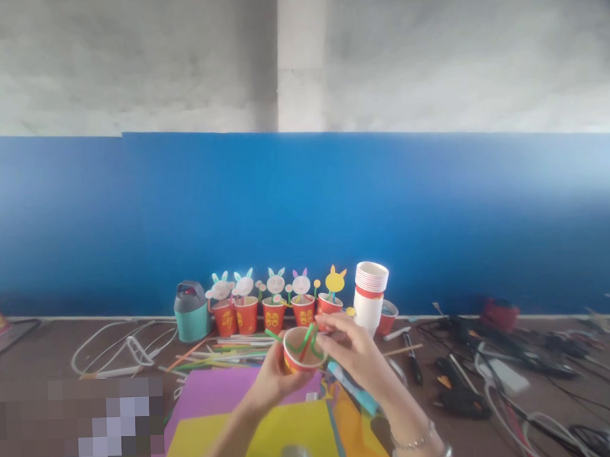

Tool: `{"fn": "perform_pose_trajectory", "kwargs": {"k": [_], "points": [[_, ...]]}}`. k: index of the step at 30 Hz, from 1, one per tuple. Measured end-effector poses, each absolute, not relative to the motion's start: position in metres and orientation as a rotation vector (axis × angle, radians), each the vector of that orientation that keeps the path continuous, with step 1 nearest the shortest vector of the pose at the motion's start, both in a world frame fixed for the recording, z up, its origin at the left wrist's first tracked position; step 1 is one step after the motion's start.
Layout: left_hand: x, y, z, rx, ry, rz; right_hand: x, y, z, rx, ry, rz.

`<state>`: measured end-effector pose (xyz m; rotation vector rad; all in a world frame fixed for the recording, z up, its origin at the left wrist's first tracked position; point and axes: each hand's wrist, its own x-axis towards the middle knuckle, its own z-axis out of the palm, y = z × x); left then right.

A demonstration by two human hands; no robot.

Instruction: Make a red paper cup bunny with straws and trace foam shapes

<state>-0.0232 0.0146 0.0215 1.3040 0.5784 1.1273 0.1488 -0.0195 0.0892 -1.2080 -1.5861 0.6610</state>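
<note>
My left hand [271, 384] is wrapped round a red paper cup [292, 363] with a pale inside, held tilted above the coloured sheets. Green bent straws [309, 335] stand in the cup, and one sticks out past its left rim. At the cup's right rim, my right hand [357, 352] has its fingers curled together against a green straw. Its exact grip is partly blurred. Behind the cup is a row of red paper cups [274, 316] bearing rabbit-faced paper figures [275, 281]. One figure in the row is yellow [335, 281].
A stack of white paper cups [370, 299] stands at the right of the row, a teal and grey container [192, 312] at the left. Loose straws [229, 351] and purple [210, 390] and yellow paper [287, 432] lie in front. Glue gun [458, 390] and cables [536, 420] are at right.
</note>
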Motion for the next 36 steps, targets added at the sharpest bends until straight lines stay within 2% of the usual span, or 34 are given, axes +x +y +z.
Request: {"fn": "perform_pose_trajectory", "kwargs": {"k": [9,18,26,32,36], "points": [[-0.021,0.008,0.028,1.620,0.500,0.908,0.141,-0.033,0.097,-1.270,-1.812,0.457],[-0.013,-0.005,0.046,2.139,0.624,0.986,0.128,-0.031,0.091,-1.267,-1.968,0.333],[-0.015,-0.002,0.040,2.242,0.685,0.951,0.119,-0.032,0.087,-1.295,-1.861,0.208],[-0.018,-0.003,0.044,2.206,0.713,0.926,0.114,-0.027,0.084,-1.300,-1.678,0.313],[-0.019,0.000,0.041,1.980,0.647,0.934,0.124,-0.025,0.086,-1.270,-1.666,0.399]]}}
